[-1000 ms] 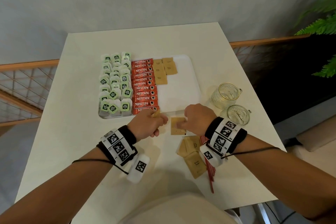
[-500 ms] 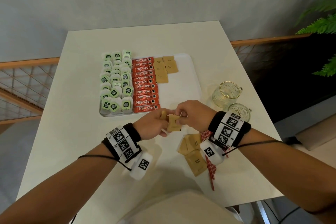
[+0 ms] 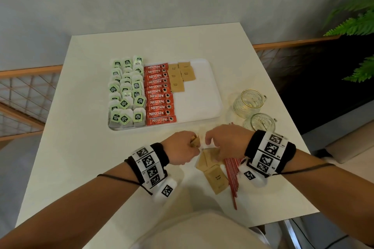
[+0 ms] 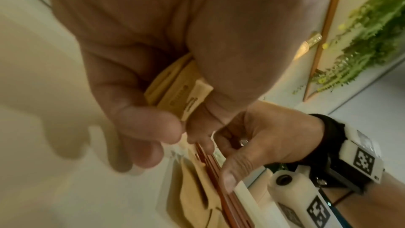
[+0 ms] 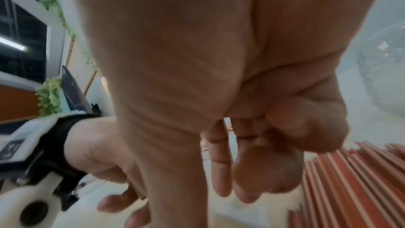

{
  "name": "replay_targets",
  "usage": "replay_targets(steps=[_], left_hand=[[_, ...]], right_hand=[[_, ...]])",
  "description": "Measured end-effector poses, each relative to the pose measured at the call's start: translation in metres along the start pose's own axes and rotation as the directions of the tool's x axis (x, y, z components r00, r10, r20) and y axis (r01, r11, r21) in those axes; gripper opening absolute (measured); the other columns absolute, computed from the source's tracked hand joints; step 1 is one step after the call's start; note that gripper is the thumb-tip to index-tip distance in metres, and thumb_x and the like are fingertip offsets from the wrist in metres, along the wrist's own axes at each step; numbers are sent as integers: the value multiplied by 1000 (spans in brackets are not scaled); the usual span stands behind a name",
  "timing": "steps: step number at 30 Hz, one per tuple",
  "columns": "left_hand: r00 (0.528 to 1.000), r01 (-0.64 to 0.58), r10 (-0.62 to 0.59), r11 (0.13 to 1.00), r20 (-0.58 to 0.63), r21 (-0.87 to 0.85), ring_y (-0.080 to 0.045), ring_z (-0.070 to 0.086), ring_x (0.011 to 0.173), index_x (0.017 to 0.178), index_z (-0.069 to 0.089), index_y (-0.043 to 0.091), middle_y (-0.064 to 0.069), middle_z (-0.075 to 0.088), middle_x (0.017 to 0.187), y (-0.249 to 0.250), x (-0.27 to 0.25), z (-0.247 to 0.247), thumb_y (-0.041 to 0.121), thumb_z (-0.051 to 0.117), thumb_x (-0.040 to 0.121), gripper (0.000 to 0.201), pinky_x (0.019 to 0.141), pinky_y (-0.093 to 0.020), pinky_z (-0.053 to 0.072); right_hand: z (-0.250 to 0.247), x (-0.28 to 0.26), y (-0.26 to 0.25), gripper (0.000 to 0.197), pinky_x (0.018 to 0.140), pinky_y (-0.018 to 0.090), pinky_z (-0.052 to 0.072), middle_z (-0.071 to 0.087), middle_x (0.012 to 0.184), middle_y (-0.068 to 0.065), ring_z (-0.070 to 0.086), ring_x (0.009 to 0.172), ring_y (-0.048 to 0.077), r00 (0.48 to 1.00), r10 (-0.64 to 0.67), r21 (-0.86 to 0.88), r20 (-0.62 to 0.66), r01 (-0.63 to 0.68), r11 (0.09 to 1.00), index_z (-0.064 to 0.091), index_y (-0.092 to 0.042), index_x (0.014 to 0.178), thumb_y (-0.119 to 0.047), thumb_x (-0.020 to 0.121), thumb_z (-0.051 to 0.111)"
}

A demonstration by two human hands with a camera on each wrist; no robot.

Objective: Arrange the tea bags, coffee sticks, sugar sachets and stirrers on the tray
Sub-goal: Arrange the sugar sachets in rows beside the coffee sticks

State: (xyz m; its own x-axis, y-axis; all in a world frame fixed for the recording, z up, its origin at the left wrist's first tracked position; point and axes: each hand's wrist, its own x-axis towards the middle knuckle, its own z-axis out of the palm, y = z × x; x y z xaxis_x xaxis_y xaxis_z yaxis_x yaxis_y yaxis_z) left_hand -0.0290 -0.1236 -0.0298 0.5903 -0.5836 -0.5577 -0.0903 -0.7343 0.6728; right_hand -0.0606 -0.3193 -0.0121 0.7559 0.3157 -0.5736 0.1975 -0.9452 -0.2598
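A white tray [image 3: 199,103] holds columns of green-tagged tea bags [image 3: 126,95], a column of red coffee sticks [image 3: 159,97] and a few brown sugar sachets [image 3: 179,77]. In front of the tray my left hand [image 3: 193,144] grips a small stack of brown sachets [image 4: 179,89] between thumb and fingers. My right hand [image 3: 212,148] reaches down with loosely curled fingers [image 5: 219,159] onto the loose sachets [image 3: 214,178] lying on the table. It holds nothing that I can see. Red stirrers [image 3: 232,176] lie beside those sachets, partly under my right wrist.
Two glass cups [image 3: 248,103] [image 3: 262,125] stand right of the tray, close to my right hand. The tray's right half is bare. The table's near edge is just behind the stirrers. A wooden railing and a fern lie beyond the table.
The right hand handed a sachet over to the left hand, then dropped back to the loose pile. The left hand stayed in place and kept its stack.
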Motion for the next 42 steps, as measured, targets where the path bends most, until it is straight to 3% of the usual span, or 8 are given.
replay_targets(steps=[9,15,18,23,28,32,37,42], left_hand=[[992,-92,110,960,-56,263,-24,62,84,97,57,12,-3,64,95,6,3,18,30,81,75,37,75,-40,53],[989,-85,88,996,-119,30,-20,63,71,100,58,13,-4,65,91,-3,5,8,18,80,73,35,65,-39,57],[988,-116,101,984,-114,-132,-33,69,73,101,61,5,-17,67,94,-4,2,-1,8,74,79,26,60,-40,59],[988,-132,104,953,-115,-272,-10,67,70,96,66,14,-5,69,88,-10,-2,-14,4,66,87,13,57,-24,55],[970,-172,87,905,-227,-388,-17,58,64,99,66,1,-9,67,80,-12,-4,-32,6,66,91,9,51,-24,48],[937,-208,37,859,-347,-468,-15,55,57,100,65,7,0,68,73,-16,0,-46,6,70,90,11,48,-25,46],[920,-231,30,848,-391,-477,-18,50,56,106,62,1,-11,61,75,-16,7,-60,2,71,89,19,48,-25,43],[909,-248,9,816,-416,-523,-25,56,62,99,64,10,-14,62,79,-17,16,-73,3,71,89,14,56,-30,48]], right_hand=[[9,4,-7,43,57,27,36,52,98,-4,56,81,17,999,-27,-125,-37,22,992,64,-21,103,-53,77,78],[9,6,-5,44,59,31,36,52,76,-8,55,73,18,995,-34,-67,-96,27,997,53,-20,90,-57,80,74],[4,8,-8,39,59,31,39,59,80,-5,58,74,19,991,-58,-18,-118,56,998,59,-18,99,-51,86,72],[-9,15,-8,18,71,37,53,66,88,-7,63,80,17,984,-88,88,-153,103,991,61,-28,103,-35,90,69],[-26,20,-3,8,66,32,49,68,89,-6,60,73,10,970,-91,246,-224,147,958,64,-23,98,-29,94,66],[-33,24,-2,20,61,34,50,70,73,6,64,65,23,960,-66,365,-272,166,916,66,-8,95,-26,100,59],[-41,32,-4,14,50,22,43,65,58,-22,57,48,3,953,-8,530,-304,176,829,65,-14,100,-22,103,54],[-45,44,-1,33,57,26,42,55,56,-7,57,56,9,927,50,571,-372,186,800,57,-6,75,-26,101,58]])
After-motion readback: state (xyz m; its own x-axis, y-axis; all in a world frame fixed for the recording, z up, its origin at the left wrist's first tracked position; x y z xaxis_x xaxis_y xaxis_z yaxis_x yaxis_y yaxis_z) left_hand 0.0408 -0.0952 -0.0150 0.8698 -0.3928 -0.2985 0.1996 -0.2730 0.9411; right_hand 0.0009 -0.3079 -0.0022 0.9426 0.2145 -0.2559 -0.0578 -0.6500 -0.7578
